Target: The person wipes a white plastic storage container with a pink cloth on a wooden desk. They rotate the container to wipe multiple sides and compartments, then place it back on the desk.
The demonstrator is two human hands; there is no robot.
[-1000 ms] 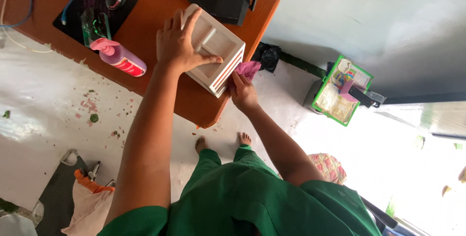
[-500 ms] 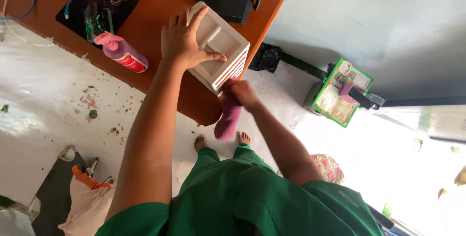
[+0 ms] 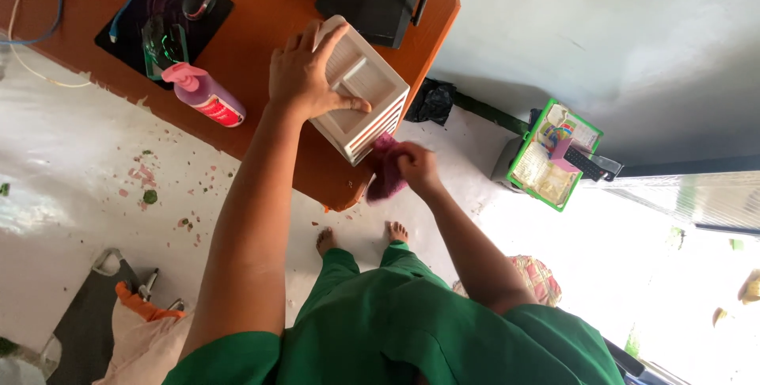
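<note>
A white plastic drawer box (image 3: pixel 372 96) stands tilted on the orange-brown wooden table (image 3: pixel 261 44), near its front edge. My left hand (image 3: pixel 307 76) lies flat on top of the box, thumb across its ribbed face, holding it. My right hand (image 3: pixel 416 165) is closed on a crumpled pink cloth (image 3: pixel 385 177) and presses it against the box's lower right corner, where the stacked drawer edges show. The cloth hangs partly below the table edge.
On the table are a pink spray bottle (image 3: pixel 204 93), a black mat (image 3: pixel 127 17) with a clear stand, a black router (image 3: pixel 370 1) and cables. A green-rimmed basket (image 3: pixel 554 155) and a black bag (image 3: pixel 434 101) sit on the white floor. Debris flecks lie at the left.
My right hand has moved the pink cloth from the box's right side down along its front edge to the lower corner. My left hand stays on the box.
</note>
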